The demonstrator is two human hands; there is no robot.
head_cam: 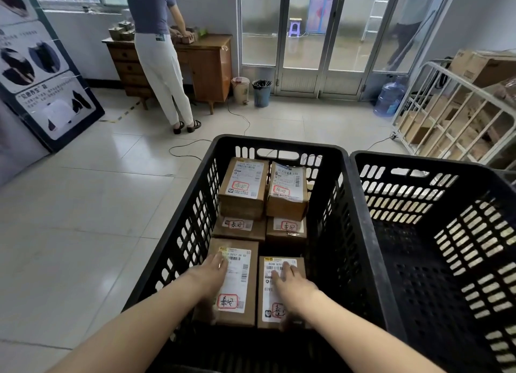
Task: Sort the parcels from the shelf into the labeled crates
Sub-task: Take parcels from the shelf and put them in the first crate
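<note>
**Both hands flat on two parcels in the left crate**

The left hand (215,272) lies palm down on the near-left parcel (237,283), fingers (223,261) straight across the top of its label. The right hand (293,284) rests the same way on the near-right parcel (267,297), fingers spread and gripping nothing. Both forearms reach in over the near rim.

Each parcel is a brown cardboard box with a white shipping label that carries barcodes and a handwritten mark in a red frame. The two lie side by side, directly under the palms, at the near end of the left black crate (190,227).

Beyond them, four more labelled boxes (243,188) are stacked two high against the far wall. The right black crate (418,162) stands touching alongside.

Farther off, a person (164,65) stands at a wooden desk (209,65), and a wire cart (460,115) holds cartons.
</note>
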